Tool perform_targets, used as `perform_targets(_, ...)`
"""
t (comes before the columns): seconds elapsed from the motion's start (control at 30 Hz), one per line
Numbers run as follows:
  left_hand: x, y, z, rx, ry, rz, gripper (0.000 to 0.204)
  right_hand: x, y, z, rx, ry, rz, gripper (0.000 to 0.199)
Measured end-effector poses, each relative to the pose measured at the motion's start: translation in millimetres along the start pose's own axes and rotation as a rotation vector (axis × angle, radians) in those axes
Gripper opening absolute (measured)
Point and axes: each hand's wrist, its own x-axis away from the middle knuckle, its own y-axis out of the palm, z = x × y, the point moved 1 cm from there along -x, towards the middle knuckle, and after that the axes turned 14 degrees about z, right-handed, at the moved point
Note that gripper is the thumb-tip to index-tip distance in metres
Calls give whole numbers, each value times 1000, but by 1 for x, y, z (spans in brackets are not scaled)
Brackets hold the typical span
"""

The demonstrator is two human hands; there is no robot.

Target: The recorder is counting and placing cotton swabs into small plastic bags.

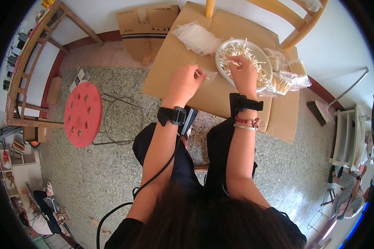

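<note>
Place, as I see it from my remote post: apparently a lived-in room of a home, one corner set up for small handwork; floor, speckled terrazzo; walls, white, with dark red skirting; seating, one round red stool, one wooden chair; household goods, one broom, one white rack; company, two other people at the edges; work corner, cardboard sheet bearing a white bowl, cotton swabs, clear plastic bags.

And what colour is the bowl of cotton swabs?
The bowl is white; it shows best in the head view.
</note>
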Motion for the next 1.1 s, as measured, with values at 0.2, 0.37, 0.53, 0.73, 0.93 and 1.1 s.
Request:
perform_targets(0.2,-3,-2,3,29,-29,60,25,1,11,19,14,10,-93,20)
perform_targets(0.37,-2,-1,3,22,0,66,25,-2,9,17,16,50,-84,19)
perform_targets(0.53,-2,-1,4,38,-12,101,25,-8,-1,9,-66,141,15,16)
perform_targets(0.73,-4,-4,6,34,-13,143,28,-14,-16,-13,-46,60,309,13)
perform_targets(0.93,-6,0,14,316,-23,198,31,-13,-16,-13,-698,229,366,18)
perform_targets(1.1,-13,-2,17,477,-63,270,26,-9,-10,-20,-799,282,286,20)
